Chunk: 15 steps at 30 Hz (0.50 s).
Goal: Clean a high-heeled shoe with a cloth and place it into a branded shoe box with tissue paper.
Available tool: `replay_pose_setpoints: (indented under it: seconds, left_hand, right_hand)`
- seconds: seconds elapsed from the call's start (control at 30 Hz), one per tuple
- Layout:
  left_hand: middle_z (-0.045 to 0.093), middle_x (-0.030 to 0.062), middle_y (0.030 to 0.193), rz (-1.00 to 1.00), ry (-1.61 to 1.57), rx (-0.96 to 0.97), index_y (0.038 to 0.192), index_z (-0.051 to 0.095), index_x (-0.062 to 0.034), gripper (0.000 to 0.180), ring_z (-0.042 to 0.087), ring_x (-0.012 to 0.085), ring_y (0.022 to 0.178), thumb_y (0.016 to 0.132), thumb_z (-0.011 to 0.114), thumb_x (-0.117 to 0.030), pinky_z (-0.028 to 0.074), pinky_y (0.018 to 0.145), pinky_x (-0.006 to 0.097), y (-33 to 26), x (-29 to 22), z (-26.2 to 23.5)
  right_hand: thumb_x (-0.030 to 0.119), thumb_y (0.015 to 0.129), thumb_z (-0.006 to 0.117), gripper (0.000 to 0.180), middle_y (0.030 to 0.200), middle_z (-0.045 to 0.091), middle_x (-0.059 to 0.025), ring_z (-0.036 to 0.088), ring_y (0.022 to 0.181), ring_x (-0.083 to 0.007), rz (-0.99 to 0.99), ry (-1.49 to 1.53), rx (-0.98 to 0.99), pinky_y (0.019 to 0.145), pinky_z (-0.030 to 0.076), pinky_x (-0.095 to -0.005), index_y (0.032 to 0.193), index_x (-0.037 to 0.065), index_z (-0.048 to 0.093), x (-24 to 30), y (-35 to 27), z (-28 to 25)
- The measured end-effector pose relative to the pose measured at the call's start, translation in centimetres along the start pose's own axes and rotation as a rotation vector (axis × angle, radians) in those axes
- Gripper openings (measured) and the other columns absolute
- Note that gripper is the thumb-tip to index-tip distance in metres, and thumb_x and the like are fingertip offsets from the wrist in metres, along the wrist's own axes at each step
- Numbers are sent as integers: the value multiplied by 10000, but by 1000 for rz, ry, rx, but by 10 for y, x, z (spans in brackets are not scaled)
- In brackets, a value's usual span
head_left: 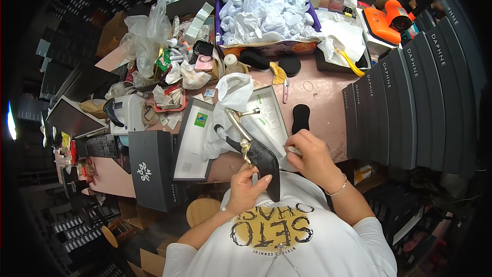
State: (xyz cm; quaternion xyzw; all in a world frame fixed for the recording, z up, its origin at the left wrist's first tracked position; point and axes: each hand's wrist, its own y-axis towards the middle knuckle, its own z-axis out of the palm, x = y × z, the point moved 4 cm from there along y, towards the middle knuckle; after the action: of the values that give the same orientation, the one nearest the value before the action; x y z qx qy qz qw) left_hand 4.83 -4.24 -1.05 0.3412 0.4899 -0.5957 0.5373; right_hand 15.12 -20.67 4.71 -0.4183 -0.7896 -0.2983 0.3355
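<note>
1. You are at a pink table (328,90), with dark boxes (405,97) stacked along its right side.
2. The black shoe (265,161) is at the table's near edge, toe toward you, gold heel (250,113) away.
3. Your left hand (245,193) is closed around it beside the gold chain (245,150); a loose grip could let it slip off the edge, and a hard one could strain those links.
4. Your right hand (313,158) pinches a small pale item (293,150), too covered to identify; if hard, it could scuff the upper.
5. Beyond lies white tissue (233,90), between two open box halves (192,146); the heel could snag and tear it.
6. Farther off, a pink-handled knife (285,92) could scratch anything laid there.
</note>
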Motion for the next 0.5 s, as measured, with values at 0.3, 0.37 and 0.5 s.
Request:
replay_pose_setpoints:
  seconds: [0.3, 0.37, 0.5]
  left_hand:
    - [608, 52, 1128, 53, 19, 73, 1081, 654, 29, 260, 552, 143, 1076, 833, 627, 101, 414, 967, 302, 1, 3, -5]
    - [599, 60, 1122, 74, 70, 75, 1072, 652, 32, 247, 547, 143, 1067, 832, 635, 89, 411, 955, 289, 3, 0, -3]
    - [573, 76, 1113, 23, 86, 3, 1047, 648, 42, 212, 531, 136, 1046, 835, 655, 58, 403, 924, 258, 1, -3, 3]
  right_hand:
    - [17, 740, 724, 191, 827, 595, -83, 588, 676, -212, -62, 270, 113, 602, 469, -313, 916, 38, 651, 29, -12, 1]
    - [43, 751, 720, 204, 854, 582, -88, 612, 719, -271, -154, 175, 129, 626, 490, -348, 936, 54, 634, 31, -20, 13]
    - [8, 717, 737, 197, 820, 596, -85, 626, 706, -260, -164, 12, 37, 609, 514, -335, 889, 37, 645, 30, -6, 21]
